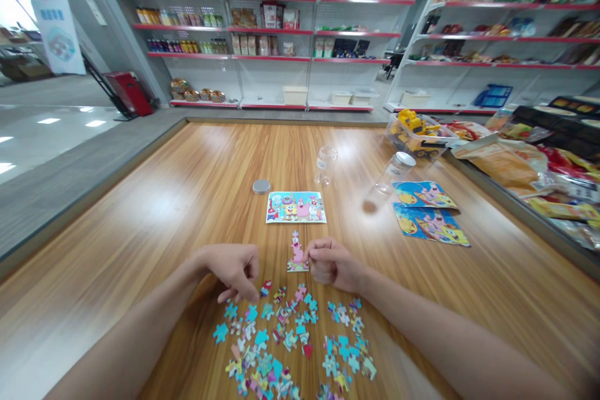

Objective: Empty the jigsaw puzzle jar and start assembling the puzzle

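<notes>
A small joined section of jigsaw puzzle, showing a pink cartoon figure, lies on the wooden table. At its right edge is my right hand, closed, with thumb and forefinger pressed together; whatever they pinch is hidden. My left hand is left of the section, palm down above the upper left of the loose puzzle pieces. Some of its fingers are bent under, while the lower ones are apart with nothing visible between them. Just beyond the section lies the rectangular reference picture of cartoon characters.
A silver lid and a clear jar stand beyond the picture. To the right are a silver-lidded jar, blue cartoon sheets and a clear bin of yellow toy vehicles. Packaged snacks pile up along the right side.
</notes>
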The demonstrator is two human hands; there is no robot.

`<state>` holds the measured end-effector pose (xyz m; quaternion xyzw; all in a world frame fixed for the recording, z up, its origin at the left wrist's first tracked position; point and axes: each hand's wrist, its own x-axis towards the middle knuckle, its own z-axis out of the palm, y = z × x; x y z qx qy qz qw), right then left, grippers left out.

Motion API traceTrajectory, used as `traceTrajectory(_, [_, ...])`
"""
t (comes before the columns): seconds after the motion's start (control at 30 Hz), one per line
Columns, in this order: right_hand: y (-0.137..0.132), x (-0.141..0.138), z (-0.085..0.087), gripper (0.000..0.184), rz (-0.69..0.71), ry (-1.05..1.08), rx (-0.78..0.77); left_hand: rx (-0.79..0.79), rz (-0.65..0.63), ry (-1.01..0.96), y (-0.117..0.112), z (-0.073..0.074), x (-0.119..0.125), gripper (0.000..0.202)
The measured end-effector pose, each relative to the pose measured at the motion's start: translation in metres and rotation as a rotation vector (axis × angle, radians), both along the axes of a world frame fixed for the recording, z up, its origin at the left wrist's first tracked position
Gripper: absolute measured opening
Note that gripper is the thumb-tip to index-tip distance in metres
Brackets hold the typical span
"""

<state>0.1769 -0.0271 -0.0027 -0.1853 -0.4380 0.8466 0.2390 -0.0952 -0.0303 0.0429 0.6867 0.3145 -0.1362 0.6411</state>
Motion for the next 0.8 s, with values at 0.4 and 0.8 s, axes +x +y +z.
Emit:
traceTrajectory(0.4, [-0.001,0.000,0.004,0.032,0.060,-0.069,-0.003,0.589,-0.190,0.324,-0.035,0.024,0.038,0.046])
traceTrajectory(0.8, [-0.010,0.003,0.009,0.031,0.262,-0.414,0.628,0.828,-0.189,0.285,-0.044,0.025,0.040,0.054])
